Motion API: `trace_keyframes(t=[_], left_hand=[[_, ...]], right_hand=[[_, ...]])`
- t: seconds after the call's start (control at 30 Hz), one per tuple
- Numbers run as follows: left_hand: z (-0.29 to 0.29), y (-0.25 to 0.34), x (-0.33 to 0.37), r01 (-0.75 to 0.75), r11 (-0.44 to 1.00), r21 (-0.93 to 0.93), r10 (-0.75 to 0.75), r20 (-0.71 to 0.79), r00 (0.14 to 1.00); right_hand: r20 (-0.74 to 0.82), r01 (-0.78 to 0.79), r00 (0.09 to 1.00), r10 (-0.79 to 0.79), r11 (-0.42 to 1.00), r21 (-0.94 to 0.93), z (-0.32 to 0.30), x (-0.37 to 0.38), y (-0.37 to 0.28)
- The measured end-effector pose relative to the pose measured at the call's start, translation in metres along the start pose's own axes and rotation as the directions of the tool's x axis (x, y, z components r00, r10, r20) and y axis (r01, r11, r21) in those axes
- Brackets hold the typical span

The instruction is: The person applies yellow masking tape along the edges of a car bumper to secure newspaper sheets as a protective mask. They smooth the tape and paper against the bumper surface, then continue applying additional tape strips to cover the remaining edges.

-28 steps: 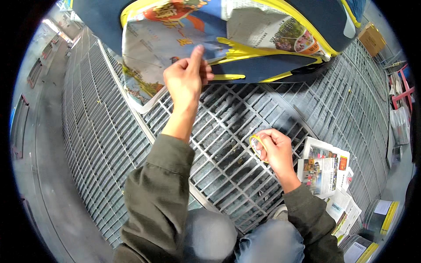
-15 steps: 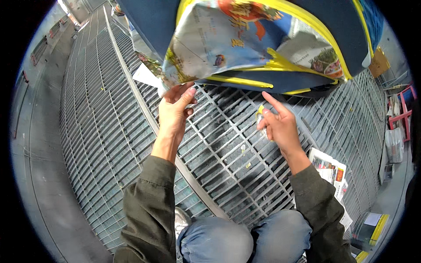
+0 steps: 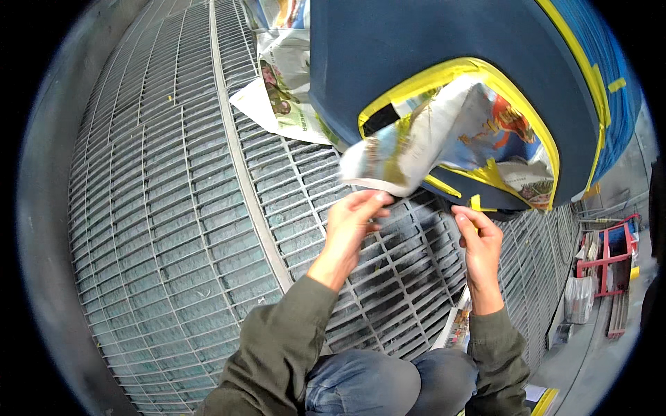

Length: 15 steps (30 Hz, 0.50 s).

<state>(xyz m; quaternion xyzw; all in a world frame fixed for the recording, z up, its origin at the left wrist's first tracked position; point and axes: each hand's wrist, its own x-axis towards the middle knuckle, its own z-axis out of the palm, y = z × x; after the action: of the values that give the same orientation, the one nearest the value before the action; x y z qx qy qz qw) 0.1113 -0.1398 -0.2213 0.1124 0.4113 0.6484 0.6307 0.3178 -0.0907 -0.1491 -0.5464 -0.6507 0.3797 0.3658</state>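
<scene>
A large dark blue curved panel [image 3: 430, 35] stands in front of me, with yellow tape [image 3: 472, 66] framing an opening low in it. A printed paper sheet [image 3: 479, 132] covers much of that opening, its left part loose, bent over and blurred. My left hand [image 3: 350, 229] is closed at the sheet's lower edge, thumb and fingers pinching it. Close under the panel's bottom edge, my right hand [image 3: 482, 246] is closed with thumb and index finger together, a bit of yellow tape showing at the fingers. The rest of that tape is hidden by the hand.
Metal floor grating [image 3: 173, 243] lies under my knees. More printed paper [image 3: 291, 76] hangs beside the panel's left edge. Printed sheets [image 3: 454, 326] lie by my right forearm. A red frame [image 3: 607, 260] and a clear plastic-wrapped item [image 3: 578, 299] stand at the right.
The view has shifted, showing more of the panel. The sheet's left part has folded inward to the right, with my left hand at its edge. My right index finger has drawn in toward the thumb.
</scene>
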Motion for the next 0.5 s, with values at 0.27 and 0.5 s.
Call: trace_keyframes(t=[0.27, 0.5], left_hand=[[0.009, 0.063, -0.016, -0.65, 0.097, 0.754, 0.941, 0.142, 0.306], [0.055, 0.067, 0.023, -0.75, -0.202, 0.63, 0.788, 0.559, 0.257]], right_hand=[[-0.133, 0.207, 0.965, -0.224, 0.969, -0.135, 0.017, -0.008, -0.012], [-0.056, 0.272, 0.956, -0.288, 0.941, -0.199, 0.02, -0.016, -0.01]])
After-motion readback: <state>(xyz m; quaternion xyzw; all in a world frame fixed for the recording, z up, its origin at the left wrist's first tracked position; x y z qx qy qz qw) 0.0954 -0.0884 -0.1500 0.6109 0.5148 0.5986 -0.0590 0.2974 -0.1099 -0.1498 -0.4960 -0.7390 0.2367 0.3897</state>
